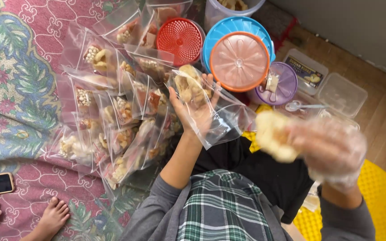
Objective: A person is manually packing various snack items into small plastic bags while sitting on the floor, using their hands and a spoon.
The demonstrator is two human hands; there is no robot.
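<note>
Two hands are working: the left hand [196, 107] is gripping a clear bag [211, 111] of snacks, the gloved right hand [331, 151] is clutching a pale cracker [273, 136].

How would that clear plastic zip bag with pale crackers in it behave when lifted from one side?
The clear plastic zip bag would probably flop: its thin film already creases and sags over the left hand. It looks light, being only partly filled. The pale crackers inside seem brittle, so squeezing might break them.
</note>
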